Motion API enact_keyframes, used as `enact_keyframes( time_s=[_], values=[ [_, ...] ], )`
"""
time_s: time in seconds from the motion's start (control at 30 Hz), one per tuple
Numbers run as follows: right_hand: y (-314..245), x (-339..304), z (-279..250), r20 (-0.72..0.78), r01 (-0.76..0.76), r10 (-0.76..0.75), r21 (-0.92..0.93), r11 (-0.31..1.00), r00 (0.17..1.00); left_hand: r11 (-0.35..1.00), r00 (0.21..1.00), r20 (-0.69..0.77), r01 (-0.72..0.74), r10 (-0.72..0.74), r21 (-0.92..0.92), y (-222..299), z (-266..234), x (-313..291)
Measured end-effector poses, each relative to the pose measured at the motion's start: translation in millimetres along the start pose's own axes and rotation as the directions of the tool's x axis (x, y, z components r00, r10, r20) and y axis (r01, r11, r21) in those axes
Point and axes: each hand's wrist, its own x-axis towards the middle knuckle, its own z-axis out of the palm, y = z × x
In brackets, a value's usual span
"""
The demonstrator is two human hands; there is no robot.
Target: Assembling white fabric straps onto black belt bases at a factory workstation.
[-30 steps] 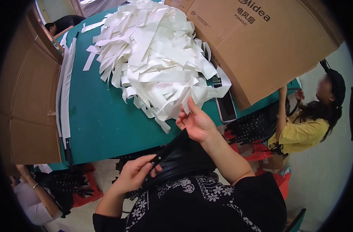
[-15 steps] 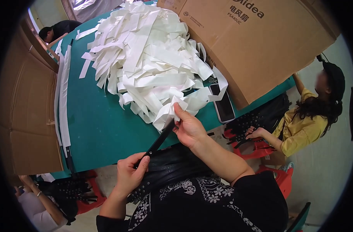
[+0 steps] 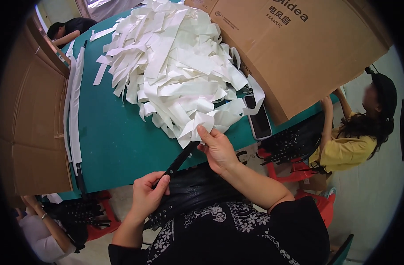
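— Green desk (image 3: 118, 145) fills the middle here. What's nearest?

— Left hand (image 3: 148, 194), fingers closed on the lower end of a black strap (image 3: 179, 160), just above studded black straps in the lap (image 3: 188, 198).

— And the other?

— Right hand (image 3: 217, 148) pinches the strap's upper end together with a white strip (image 3: 200, 123) at the desk's near edge.

— Beyond that?

— A heap of white strips (image 3: 171, 66), a phone (image 3: 257, 117) beside it, then a cardboard box (image 3: 308, 48).

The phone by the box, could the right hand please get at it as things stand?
Probably yes: the phone lies bare on the table just beyond the right hand, though that hand now pinches a white strip.
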Motion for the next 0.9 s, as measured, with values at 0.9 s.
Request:
enact_keyframes(
  time_s=[0.9],
  values=[
    [76,-46,29,0.372,-0.233,0.238,-0.059,0.971,0.897,0.995,0.961,0.258,0.101,-0.104,0.024,-7,-20,3]
  ],
)
